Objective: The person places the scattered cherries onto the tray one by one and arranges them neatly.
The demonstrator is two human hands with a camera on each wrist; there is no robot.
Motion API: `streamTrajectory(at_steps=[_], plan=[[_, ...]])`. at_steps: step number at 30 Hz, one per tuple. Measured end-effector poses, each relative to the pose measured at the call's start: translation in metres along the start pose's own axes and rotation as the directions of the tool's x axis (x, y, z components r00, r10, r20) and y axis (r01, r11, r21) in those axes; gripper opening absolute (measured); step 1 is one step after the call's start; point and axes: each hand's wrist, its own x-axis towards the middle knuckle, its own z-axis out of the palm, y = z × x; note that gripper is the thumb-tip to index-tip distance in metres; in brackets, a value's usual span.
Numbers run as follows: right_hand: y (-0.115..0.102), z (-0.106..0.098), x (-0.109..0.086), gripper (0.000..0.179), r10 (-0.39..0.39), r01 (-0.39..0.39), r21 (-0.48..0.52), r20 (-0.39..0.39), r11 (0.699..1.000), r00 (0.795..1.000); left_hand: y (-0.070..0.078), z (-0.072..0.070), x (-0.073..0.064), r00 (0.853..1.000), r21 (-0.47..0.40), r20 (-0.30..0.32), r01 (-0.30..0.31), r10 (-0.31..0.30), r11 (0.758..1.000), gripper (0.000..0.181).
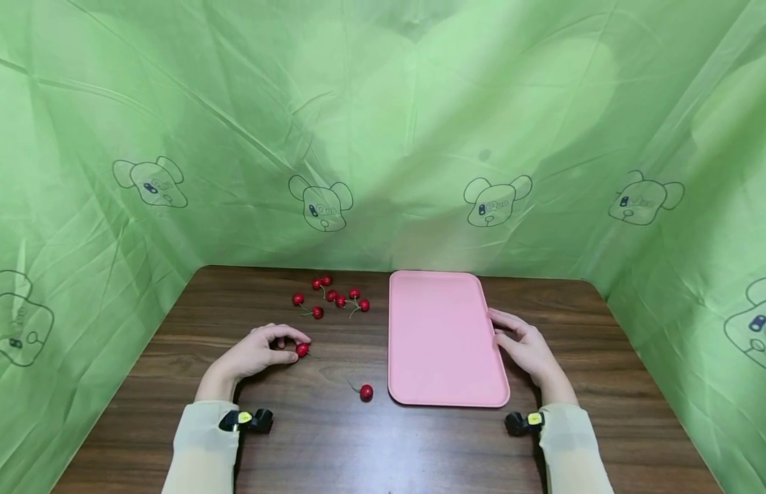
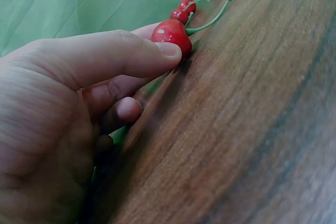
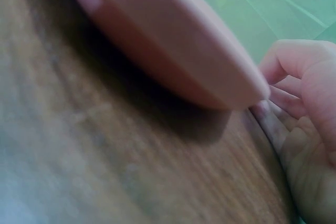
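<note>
My left hand [image 1: 259, 348] pinches a red cherry [image 1: 302, 350] between thumb and forefinger, low over the wooden table. In the left wrist view the cherry [image 2: 170, 35] shows its green stem pointing away, the thumb lying across its near side. My right hand [image 1: 530, 348] rests at the right edge of a pink rectangular tray [image 1: 447, 339], fingertips and thumb against the rim. The right wrist view has the tray's side [image 3: 173, 40] close up, with the hand [image 3: 310, 93] beside its rim. A single cherry [image 1: 366, 392] lies between the left hand and the tray.
Several more stemmed cherries [image 1: 340, 301] lie in a loose group beyond the left hand, left of the tray. The brown table [image 1: 445, 449] meets a green curtain [image 1: 389, 137] with bear drawings at its back and sides.
</note>
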Motion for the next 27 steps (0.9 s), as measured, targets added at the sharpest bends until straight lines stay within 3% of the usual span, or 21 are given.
streamTrajectory(at_steps=[8, 17, 22, 27], plan=[[0.004, 0.002, 0.002, 0.050, -0.001, 0.001, 0.020, 0.005, 1.000, 1.000, -0.002, 0.003, 0.000, 0.999, -0.023, -0.029, 0.028, -0.029, 0.999, 0.033], [0.037, 0.003, 0.008, 0.050, -0.020, 0.021, 0.032, -0.012, 0.999, 1.000, 0.002, 0.006, 0.001, 0.997, -0.014, -0.044, 0.059, -0.060, 0.998, 0.030], [0.040, 0.003, 0.009, 0.049, -0.033, 0.034, 0.038, -0.014, 0.999, 0.999, 0.008, 0.006, 0.002, 0.997, 0.002, -0.041, 0.062, -0.062, 0.998, 0.027], [0.039, 0.002, 0.008, 0.049, -0.034, 0.034, 0.034, -0.015, 0.999, 0.999, 0.011, 0.005, 0.003, 0.998, 0.013, -0.023, 0.052, -0.051, 0.999, 0.037]])
